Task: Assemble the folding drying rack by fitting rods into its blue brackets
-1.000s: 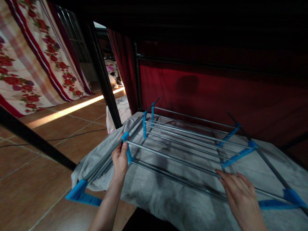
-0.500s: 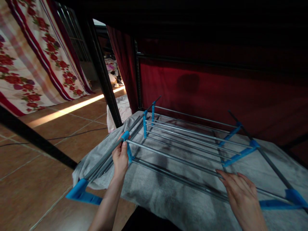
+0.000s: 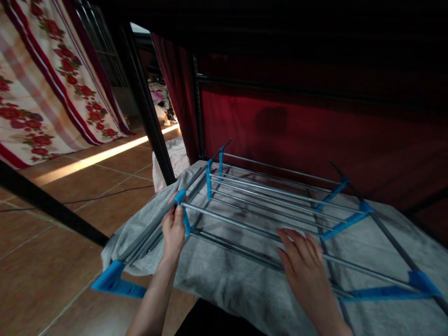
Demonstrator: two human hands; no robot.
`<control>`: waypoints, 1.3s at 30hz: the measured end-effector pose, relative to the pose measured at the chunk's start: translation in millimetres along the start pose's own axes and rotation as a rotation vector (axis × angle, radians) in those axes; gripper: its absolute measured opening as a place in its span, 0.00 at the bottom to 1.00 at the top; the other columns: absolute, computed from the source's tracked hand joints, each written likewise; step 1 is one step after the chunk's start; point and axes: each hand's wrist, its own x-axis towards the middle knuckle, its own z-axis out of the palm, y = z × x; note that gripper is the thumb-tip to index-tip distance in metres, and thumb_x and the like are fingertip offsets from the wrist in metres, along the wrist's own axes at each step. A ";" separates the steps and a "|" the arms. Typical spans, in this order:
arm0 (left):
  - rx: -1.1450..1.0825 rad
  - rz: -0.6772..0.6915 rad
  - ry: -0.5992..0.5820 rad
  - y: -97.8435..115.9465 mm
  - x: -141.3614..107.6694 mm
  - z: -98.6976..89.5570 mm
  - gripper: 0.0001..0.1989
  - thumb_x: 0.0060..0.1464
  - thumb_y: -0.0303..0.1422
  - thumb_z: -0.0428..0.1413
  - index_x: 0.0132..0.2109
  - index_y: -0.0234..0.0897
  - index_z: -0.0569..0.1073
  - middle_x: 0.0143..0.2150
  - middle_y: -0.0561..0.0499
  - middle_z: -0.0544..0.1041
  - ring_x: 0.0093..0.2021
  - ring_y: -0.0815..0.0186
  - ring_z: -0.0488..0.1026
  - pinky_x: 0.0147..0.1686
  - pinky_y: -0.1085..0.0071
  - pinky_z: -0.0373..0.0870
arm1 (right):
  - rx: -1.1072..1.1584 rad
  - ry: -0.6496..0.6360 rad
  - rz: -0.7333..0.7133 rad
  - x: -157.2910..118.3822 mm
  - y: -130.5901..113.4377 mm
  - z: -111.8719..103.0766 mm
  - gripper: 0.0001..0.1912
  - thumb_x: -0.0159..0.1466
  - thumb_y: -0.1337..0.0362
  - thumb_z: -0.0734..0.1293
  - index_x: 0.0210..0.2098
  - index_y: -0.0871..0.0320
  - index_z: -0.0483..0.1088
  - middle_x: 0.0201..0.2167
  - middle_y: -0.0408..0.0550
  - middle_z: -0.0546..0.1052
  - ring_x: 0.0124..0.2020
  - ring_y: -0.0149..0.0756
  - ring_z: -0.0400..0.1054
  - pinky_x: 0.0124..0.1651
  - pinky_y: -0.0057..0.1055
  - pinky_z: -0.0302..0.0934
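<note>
A rack of grey metal tubes (image 3: 238, 224) with blue plastic joints lies on a grey blanket (image 3: 217, 275). My left hand (image 3: 174, 228) grips the rack at a blue joint (image 3: 179, 196), thumb near the end of the front tube. Over the front tube, right of centre, hovers my right hand (image 3: 303, 261), its fingers spread and holding nothing. Blue end pieces show at the lower left (image 3: 117, 281) and lower right (image 3: 388, 292). Several loose-looking tubes run side by side along the rack's left edge.
Black metal posts (image 3: 145, 93) frame the left side of the blanket-covered surface. Behind it hangs a red cloth (image 3: 315, 135). A floral curtain (image 3: 66, 79) hangs at the left above the tiled floor (image 3: 38, 247), where a dark cable runs.
My right hand has let go of the front tube and moved left along it, its fingers now spread. My left hand keeps its hold at the blue joint.
</note>
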 end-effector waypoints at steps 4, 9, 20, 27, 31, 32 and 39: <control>-0.032 -0.035 -0.027 2.1 0.5 -2.3 0.24 0.59 0.47 0.58 0.55 0.35 0.78 0.52 0.42 0.80 0.60 0.52 0.71 0.67 0.58 0.61 | 0.120 -0.062 -0.061 51.0 -54.4 15.5 0.22 0.72 0.68 0.59 0.64 0.54 0.63 0.57 0.54 0.74 0.58 0.45 0.67 0.66 0.49 0.55; -0.086 -0.061 -0.045 -0.1 2.4 -1.0 0.27 0.55 0.44 0.62 0.59 0.37 0.74 0.54 0.42 0.79 0.58 0.53 0.73 0.67 0.56 0.61 | 0.155 -0.275 -0.132 104.8 -99.4 35.4 0.22 0.71 0.72 0.57 0.63 0.57 0.64 0.54 0.53 0.75 0.51 0.42 0.70 0.57 0.42 0.64; 0.126 0.005 0.045 -16.4 9.8 2.3 0.17 0.57 0.47 0.59 0.39 0.36 0.79 0.38 0.44 0.79 0.50 0.52 0.76 0.63 0.55 0.64 | 0.117 -0.374 -0.183 125.3 -114.3 43.0 0.20 0.72 0.72 0.54 0.62 0.58 0.64 0.50 0.53 0.77 0.47 0.41 0.72 0.45 0.36 0.66; 0.167 0.017 0.072 -19.0 8.4 5.8 0.17 0.57 0.47 0.58 0.38 0.36 0.77 0.36 0.46 0.78 0.47 0.54 0.75 0.59 0.57 0.67 | 0.116 -0.420 -0.186 127.5 -113.2 42.4 0.21 0.72 0.72 0.54 0.62 0.57 0.63 0.51 0.53 0.77 0.47 0.40 0.72 0.44 0.35 0.66; 0.199 0.028 0.092 -17.0 6.2 7.3 0.16 0.57 0.46 0.57 0.37 0.36 0.77 0.35 0.47 0.78 0.46 0.54 0.75 0.57 0.58 0.69 | 0.123 -0.447 -0.177 128.4 -113.0 41.2 0.21 0.72 0.72 0.53 0.62 0.57 0.63 0.52 0.53 0.76 0.48 0.40 0.72 0.46 0.35 0.66; 0.201 0.029 0.095 -15.8 5.4 8.4 0.16 0.57 0.45 0.57 0.37 0.36 0.77 0.35 0.47 0.78 0.46 0.54 0.75 0.56 0.58 0.70 | 0.131 -0.449 -0.177 128.3 -113.0 40.8 0.21 0.72 0.72 0.53 0.62 0.57 0.63 0.52 0.53 0.76 0.48 0.41 0.72 0.46 0.35 0.66; 0.231 0.013 0.130 -13.5 4.6 11.5 0.15 0.58 0.44 0.56 0.38 0.35 0.76 0.35 0.46 0.77 0.48 0.54 0.74 0.54 0.60 0.70 | 0.191 -0.446 -0.145 128.7 -112.3 42.6 0.18 0.74 0.70 0.52 0.57 0.55 0.66 0.50 0.51 0.78 0.47 0.40 0.74 0.45 0.35 0.67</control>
